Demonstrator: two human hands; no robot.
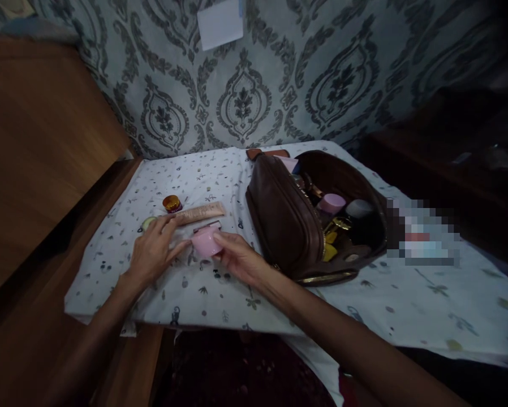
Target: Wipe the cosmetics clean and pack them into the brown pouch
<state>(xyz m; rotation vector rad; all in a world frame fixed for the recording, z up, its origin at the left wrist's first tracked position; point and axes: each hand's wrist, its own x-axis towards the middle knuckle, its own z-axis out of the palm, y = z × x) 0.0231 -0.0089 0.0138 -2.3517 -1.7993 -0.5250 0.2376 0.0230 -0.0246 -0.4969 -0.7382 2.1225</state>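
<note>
My right hand [240, 259] is closed on a small glossy pink jar [206, 243], held just above the cloth. To the left, my left hand [151, 251] is open with its fingers spread, its thumb reaching towards the jar. A beige cosmetic tube [205, 211] lies just beyond its fingertips; whether they touch it I cannot tell. Partly covered by that hand is a round pale-green item [149, 223]. An amber jar [171, 203] stands behind the tube. A thin, dark-edged item [208, 226] shows just behind the pink jar.
An unzipped brown bag [285, 220] sits right of my hands, holding a pink-lidded container [331, 203], a yellow item [330, 251] and other things. Patterned white cloth [203, 308] covers the table. A wooden cabinet [42, 130] stands left, and a papered wall [245, 102] rises behind.
</note>
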